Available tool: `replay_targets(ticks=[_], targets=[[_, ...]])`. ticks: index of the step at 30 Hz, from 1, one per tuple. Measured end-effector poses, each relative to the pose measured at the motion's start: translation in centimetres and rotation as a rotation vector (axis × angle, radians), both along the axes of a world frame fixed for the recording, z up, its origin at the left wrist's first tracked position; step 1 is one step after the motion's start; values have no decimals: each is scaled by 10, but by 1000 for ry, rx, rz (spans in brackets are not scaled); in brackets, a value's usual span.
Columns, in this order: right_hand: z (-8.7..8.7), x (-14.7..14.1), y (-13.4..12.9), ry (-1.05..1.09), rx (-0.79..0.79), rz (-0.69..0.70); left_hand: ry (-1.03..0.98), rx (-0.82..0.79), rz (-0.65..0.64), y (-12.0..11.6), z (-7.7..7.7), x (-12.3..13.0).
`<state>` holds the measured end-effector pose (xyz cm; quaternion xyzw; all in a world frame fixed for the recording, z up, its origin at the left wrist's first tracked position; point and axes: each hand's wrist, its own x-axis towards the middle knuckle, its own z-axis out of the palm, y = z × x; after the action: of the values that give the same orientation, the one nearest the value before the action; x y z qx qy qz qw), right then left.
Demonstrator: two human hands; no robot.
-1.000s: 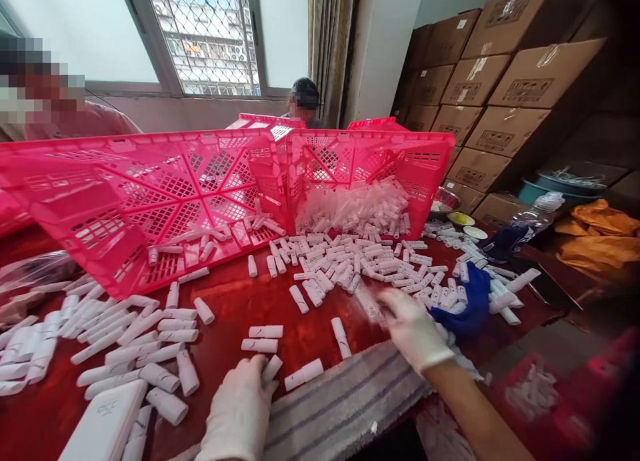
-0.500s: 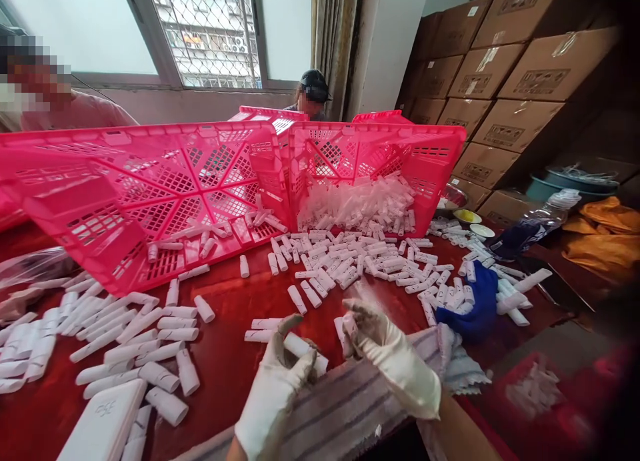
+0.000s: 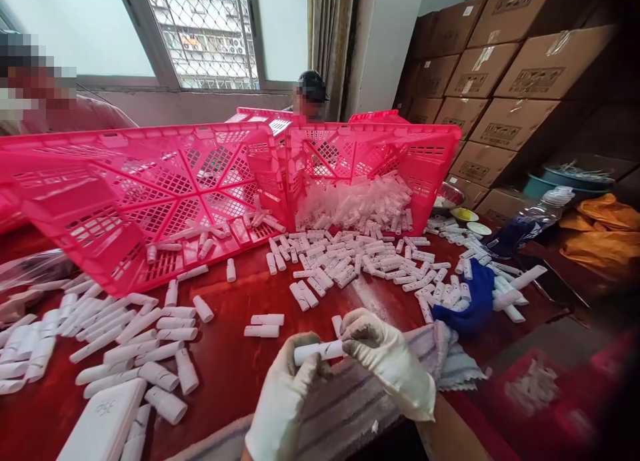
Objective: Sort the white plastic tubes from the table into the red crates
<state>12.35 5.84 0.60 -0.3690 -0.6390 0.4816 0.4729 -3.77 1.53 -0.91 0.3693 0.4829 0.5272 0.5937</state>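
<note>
In the head view, the gloved left hand [image 3: 283, 401] and gloved right hand [image 3: 387, 361] each pinch one end of a white tube [image 3: 319, 351], holding it level above a striped towel [image 3: 350, 397]. Loose white tubes [image 3: 345, 261] litter the red table [image 3: 225, 354] before two tipped pink crates [image 3: 150, 194].

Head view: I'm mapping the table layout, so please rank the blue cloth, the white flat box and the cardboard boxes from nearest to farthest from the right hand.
1. Blue cloth, just right of the right hand.
2. White flat box, far left at the table's near edge.
3. Cardboard boxes, stacked at the back right.
</note>
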Motion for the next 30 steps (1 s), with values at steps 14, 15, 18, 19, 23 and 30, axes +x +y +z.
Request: replay_targets(ticks=[14, 15, 18, 19, 23, 30], targets=[[26, -24, -10, 197, -170, 34, 2, -81, -20, -11, 2, 19], [21, -25, -10, 285, -186, -33, -23, -98, -12, -11, 1, 21], [2, -19, -10, 369, -231, -251, -92, -184, 28, -9, 0, 24], [-3, -15, -10, 324, -236, -299, -76, -203, 56, -7, 2, 24], [-11, -3, -12, 193, -194, -306, 66, -180, 77, -5, 8, 20], [1, -2, -18, 131, -146, -377, 73, -118, -18, -12, 18, 22]])
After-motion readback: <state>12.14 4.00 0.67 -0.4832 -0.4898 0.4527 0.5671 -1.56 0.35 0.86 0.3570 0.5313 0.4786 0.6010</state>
